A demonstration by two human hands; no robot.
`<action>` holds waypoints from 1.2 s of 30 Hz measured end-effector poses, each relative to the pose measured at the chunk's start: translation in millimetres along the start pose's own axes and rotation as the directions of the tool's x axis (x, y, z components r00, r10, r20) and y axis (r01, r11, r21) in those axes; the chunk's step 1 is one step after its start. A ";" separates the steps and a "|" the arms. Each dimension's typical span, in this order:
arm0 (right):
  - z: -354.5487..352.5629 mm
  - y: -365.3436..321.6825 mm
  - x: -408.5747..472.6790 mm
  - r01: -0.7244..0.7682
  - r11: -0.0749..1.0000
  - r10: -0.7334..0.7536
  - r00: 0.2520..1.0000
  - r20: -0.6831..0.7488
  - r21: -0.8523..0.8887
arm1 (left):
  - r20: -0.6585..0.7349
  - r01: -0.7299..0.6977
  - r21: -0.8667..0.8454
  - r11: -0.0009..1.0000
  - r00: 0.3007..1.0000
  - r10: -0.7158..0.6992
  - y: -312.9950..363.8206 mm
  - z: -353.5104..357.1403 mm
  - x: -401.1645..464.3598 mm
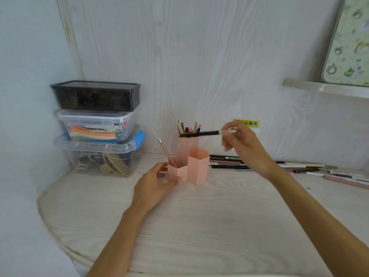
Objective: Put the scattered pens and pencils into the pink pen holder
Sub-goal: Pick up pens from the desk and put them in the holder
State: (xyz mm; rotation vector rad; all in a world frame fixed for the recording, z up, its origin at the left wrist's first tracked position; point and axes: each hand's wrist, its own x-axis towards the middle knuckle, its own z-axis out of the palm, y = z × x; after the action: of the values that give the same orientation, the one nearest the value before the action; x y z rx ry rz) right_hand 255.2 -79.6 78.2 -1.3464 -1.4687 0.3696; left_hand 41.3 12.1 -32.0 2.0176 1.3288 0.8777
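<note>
Your right hand [237, 136] pinches a black pen [201, 133] lying flat, its far end over the pink pen holder [196, 166] just below. Your left hand [153, 180] curls round the holder's low cup, so tip the pen down

Left hand [154, 179] low, forearm extended forward, fingers and thumb curled round the pink pen holder [192, 166]. Right hand [239, 139] raised above it, wrist bent, fingertips pinching a black pen [199, 134] held level.

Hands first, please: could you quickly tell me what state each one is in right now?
Left hand: grips the low front cell of the pink holder.
Right hand: pinches a black pen above the holder.
</note>
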 end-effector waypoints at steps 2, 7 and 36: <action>-5.5 -2.6 12.1 0.044 0.951 -0.054 0.998 -0.025 -0.307 | -0.003 -0.001 0.004 1.000 1.000 0.001 -0.5 0.6 0.4; 20.1 -3.0 29.4 0.123 0.768 0.018 0.977 0.213 -0.628 | -0.007 -0.023 0.010 1.000 1.000 0.023 -1.9 1.1 0.3; -31.8 145.2 -32.3 -0.126 0.789 0.119 0.992 -0.051 -0.602 | 0.075 -0.680 0.583 0.445 0.591 0.803 132.1 80.1 -0.8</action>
State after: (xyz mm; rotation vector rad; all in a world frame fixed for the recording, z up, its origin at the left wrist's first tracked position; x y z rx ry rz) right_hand 352.0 -74.3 -39.0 -1.9572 -1.5599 -0.0476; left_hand 177.3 -42.7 16.6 3.2000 0.7550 1.1963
